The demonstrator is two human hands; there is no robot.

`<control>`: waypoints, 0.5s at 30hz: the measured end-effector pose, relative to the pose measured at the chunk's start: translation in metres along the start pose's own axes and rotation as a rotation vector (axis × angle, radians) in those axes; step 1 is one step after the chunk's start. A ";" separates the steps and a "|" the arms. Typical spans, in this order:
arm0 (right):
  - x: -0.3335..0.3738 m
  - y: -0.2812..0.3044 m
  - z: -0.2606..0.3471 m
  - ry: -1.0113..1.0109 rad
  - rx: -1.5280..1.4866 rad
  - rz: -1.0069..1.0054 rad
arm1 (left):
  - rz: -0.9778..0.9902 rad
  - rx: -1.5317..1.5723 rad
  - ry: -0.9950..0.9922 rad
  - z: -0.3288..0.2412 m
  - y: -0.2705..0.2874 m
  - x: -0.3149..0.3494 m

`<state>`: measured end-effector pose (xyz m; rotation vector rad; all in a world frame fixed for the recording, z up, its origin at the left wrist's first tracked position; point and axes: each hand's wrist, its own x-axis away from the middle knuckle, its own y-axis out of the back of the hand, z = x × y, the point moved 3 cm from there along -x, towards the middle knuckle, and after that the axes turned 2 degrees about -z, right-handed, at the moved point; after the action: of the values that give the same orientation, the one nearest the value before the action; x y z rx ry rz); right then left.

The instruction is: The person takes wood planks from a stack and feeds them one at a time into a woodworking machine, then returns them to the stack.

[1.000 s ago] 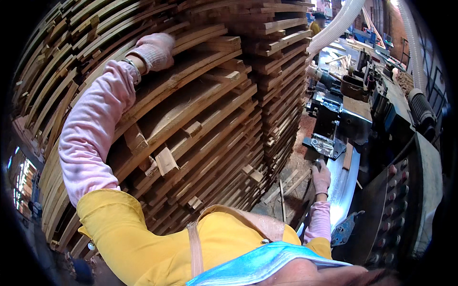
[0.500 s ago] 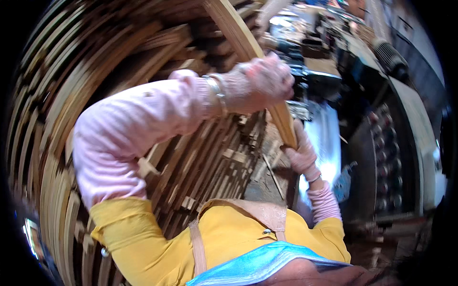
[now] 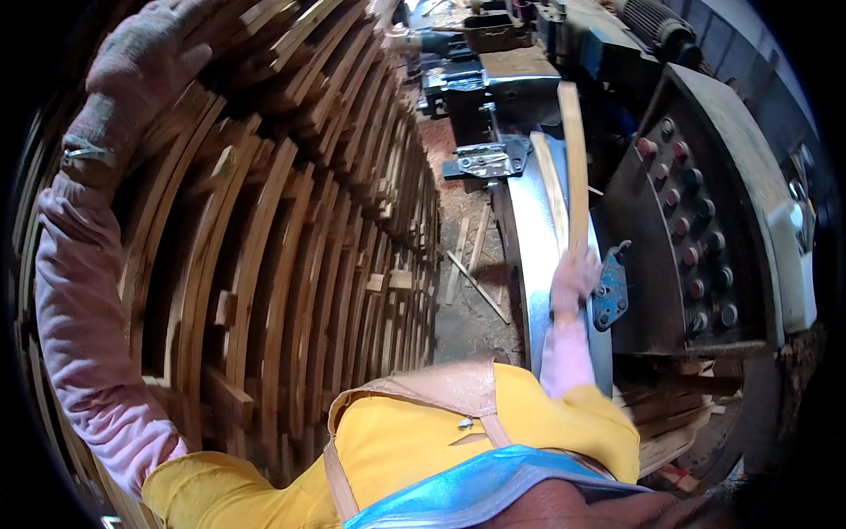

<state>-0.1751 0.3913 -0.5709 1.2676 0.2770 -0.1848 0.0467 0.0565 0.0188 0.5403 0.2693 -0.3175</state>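
My gloved left hand point(image 3: 145, 53) is stretched out at the upper left over a tall stack of wooden strips point(image 3: 282, 220). Its thumb stands apart from the fingers, whose tips fade toward the dark rim; no held piece shows. On the right, my gloved right hand point(image 3: 575, 278) is closed round the near end of a pale wooden strip point(image 3: 575, 167). This strip points away from me above a shiny metal machine bed point(image 3: 533, 291). A second, thinner strip point(image 3: 551, 185) lies close beside it, its near end at my fingers; whether I grip that one too is unclear.
A control box point(image 3: 696, 220) with several coloured buttons stands at the right. A blue metal bracket point(image 3: 610, 291) sits beside the bed. Further off are a metal clamp assembly point(image 3: 485, 159) and a motor point(image 3: 656, 26). Thin offcuts point(image 3: 476, 282) litter the floor between stack and machine.
My left hand has let go of the wooden strip and swung left to the stack. My right hand keeps hold of a strip, now over the machine bed. The view has shifted right.
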 end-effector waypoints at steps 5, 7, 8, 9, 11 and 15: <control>-0.123 -0.064 0.045 0.003 -0.162 0.024 | 0.156 -0.171 0.214 0.095 -0.063 0.018; -0.129 -0.072 0.049 0.005 -0.188 0.078 | 0.256 -0.144 0.307 0.109 -0.071 0.038; -0.118 -0.072 0.049 0.032 -0.187 0.105 | 0.315 -0.140 0.353 0.113 -0.075 0.053; -0.100 -0.071 0.046 0.052 -0.184 0.130 | 0.363 -0.149 0.389 0.116 -0.077 0.066; -0.049 -0.052 0.028 0.066 -0.142 0.211 | 0.459 -0.152 0.457 0.117 -0.086 0.090; 0.085 -0.006 -0.047 0.162 0.004 0.213 | 0.612 -0.189 0.544 0.114 -0.103 0.113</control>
<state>-0.1004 0.4361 -0.6154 1.3084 0.2787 0.1003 0.1317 -0.1138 0.0282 0.4882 0.6323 0.4554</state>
